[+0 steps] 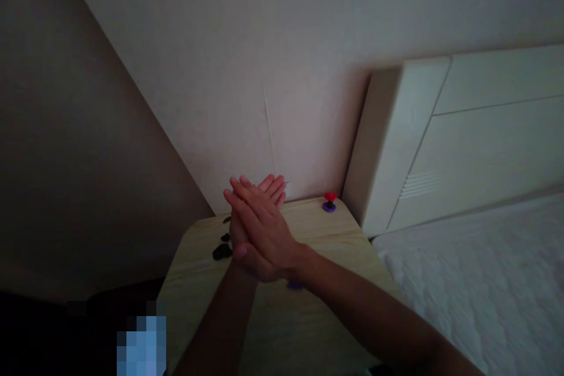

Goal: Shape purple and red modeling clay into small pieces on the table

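My right hand [267,232] lies flat across my left hand [273,187], fingers straight, so neither grip is clenched; whether anything sits between the palms I cannot tell. A small purple piece [294,285], mostly hidden, shows below my right wrist. Just left of my left hand, the nearer one, small black irregular pieces [221,252] form a row running away from me on the pale wood-grain bench [194,273]. Farther right, well apart, stands a red-topped, purple-based piece [329,202].
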The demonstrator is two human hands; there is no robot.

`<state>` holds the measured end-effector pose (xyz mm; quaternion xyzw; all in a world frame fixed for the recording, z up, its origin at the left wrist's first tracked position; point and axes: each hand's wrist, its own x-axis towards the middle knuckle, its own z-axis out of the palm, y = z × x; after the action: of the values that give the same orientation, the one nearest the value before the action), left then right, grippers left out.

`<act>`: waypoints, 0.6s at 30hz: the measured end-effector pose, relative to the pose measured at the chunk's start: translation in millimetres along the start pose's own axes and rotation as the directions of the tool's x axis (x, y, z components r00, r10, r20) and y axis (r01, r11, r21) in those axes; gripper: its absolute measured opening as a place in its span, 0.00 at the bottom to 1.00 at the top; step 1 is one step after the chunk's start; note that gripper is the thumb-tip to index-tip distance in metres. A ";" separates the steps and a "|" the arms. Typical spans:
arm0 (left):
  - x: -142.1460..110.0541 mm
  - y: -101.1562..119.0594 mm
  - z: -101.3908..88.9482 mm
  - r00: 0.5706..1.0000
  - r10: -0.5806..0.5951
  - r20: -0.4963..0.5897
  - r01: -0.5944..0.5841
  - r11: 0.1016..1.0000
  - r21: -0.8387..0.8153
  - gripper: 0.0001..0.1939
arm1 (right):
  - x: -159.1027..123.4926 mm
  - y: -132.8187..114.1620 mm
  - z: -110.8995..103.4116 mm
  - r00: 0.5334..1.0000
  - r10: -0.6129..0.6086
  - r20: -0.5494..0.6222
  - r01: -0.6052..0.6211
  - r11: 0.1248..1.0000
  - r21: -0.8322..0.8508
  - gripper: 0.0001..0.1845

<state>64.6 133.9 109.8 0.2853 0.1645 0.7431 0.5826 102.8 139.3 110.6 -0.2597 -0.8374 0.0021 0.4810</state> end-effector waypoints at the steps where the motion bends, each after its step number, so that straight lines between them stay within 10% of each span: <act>1: 3.1 -6.2 -3.0 0.999 0.045 0.006 -0.045 0.999 -0.007 0.42 | 3.2 4.1 -0.2 1.000 -0.006 0.005 0.006 1.000 0.001 0.42; 9: 18.5 1.1 -27.8 0.958 -0.276 0.079 0.270 0.959 0.082 0.26 | 4.8 57.5 4.7 0.999 0.046 0.020 -0.046 0.999 -0.011 0.44; 18: 59.2 4.2 -7.3 0.961 -0.267 0.076 0.267 0.964 0.014 0.25 | 12.7 59.4 11.9 0.987 0.141 -0.076 -0.145 0.988 -0.048 0.37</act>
<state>47.5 190.2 120.2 0.2901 0.1802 0.6458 0.6828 113.8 199.2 99.4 -0.3317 -0.7983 0.0049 0.5026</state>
